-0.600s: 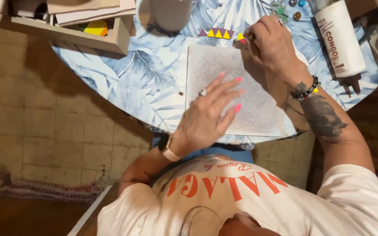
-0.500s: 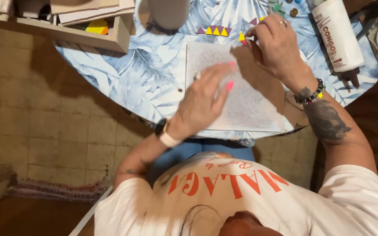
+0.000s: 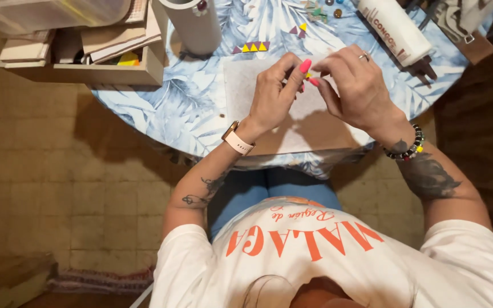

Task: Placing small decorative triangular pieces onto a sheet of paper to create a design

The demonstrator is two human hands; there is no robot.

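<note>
Both hands meet above a white sheet [image 3: 292,122] on the tabletop [image 3: 172,108]. Left hand [image 3: 272,97] and right hand [image 3: 358,85] pinch together on a small yellow piece [image 3: 307,75]. Coloured triangles [image 3: 252,47] lie nearby.

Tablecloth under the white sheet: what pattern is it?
Pale blue and white leaf print, shown in the head view: tablecloth, white sheet.

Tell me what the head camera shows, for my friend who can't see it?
Two hands meet over a white sheet on a round blue leafy table; the left hand and right hand pinch a tiny yellow piece between their fingertips. Small yellow and purple triangles lie just beyond the sheet, beside a white tube.
</note>
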